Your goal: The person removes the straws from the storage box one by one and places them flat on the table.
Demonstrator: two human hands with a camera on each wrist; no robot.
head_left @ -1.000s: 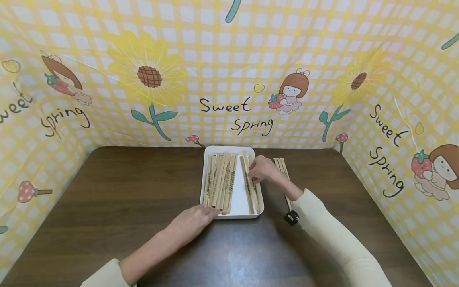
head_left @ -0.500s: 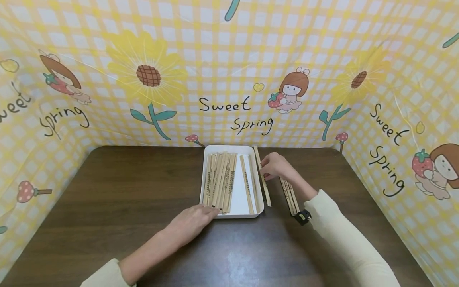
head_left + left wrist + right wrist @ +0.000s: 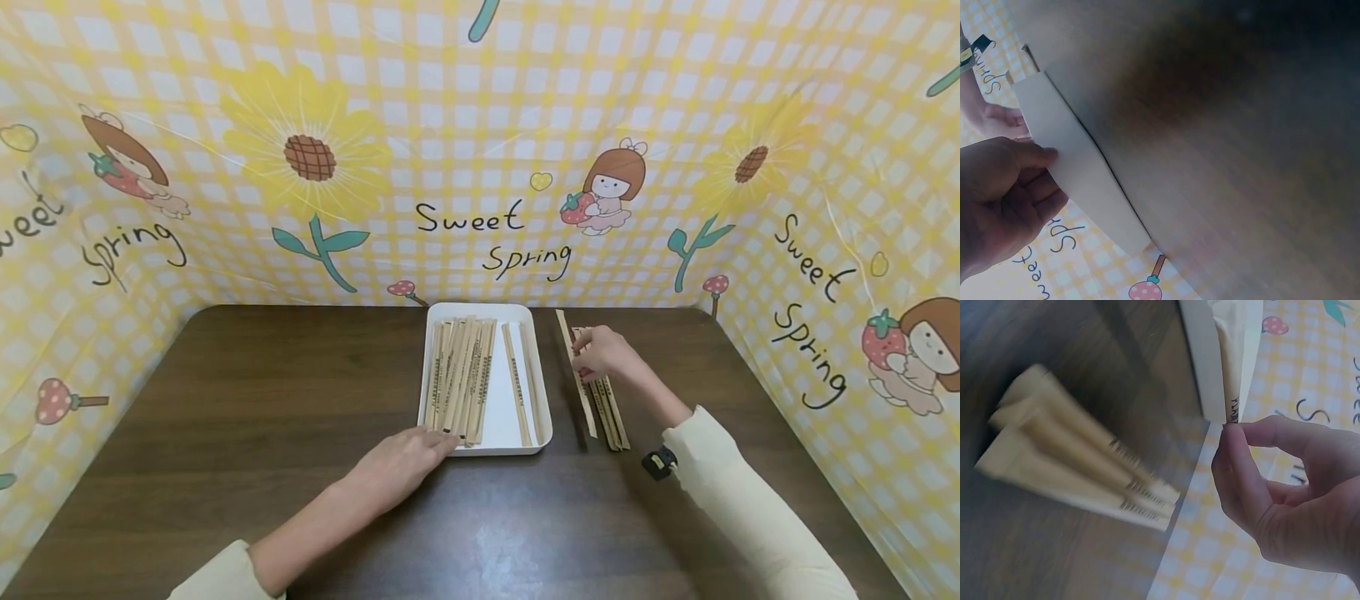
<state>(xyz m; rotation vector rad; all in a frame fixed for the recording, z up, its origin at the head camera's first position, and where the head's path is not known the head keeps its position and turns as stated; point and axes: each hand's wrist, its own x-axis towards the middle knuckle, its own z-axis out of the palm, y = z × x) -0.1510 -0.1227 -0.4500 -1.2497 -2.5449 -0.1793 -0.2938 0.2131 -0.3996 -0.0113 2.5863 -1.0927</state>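
Note:
In the head view, my right hand (image 3: 606,352) pinches a slim, flat stick in a printed brown paper wrapper (image 3: 1230,369) between thumb and fingertips. It hangs tilted, close beside a small group of similar wrapped sticks (image 3: 612,417) lying on the table right of the tray. My left hand (image 3: 408,458) holds the near left corner of the white tray (image 3: 487,451); its thumb (image 3: 1046,154) lies against the outer wall, and the fingers reach over the rim. Inside the tray, several wrapped sticks (image 3: 461,375) crowd the left side, and another wrapped stick (image 3: 516,383) lies toward the right.
The dark wooden table (image 3: 285,392) extends around the tray. A yellow checked cloth (image 3: 465,125) with printed flowers and figures stands as a wall at the back and both sides. A small black device (image 3: 660,463) sits at the right wrist.
My right hand has lifted a wrapped stick out of the tray's right side and carried it rightward, over the table beside the other loose ones. My left hand has stayed at the tray corner.

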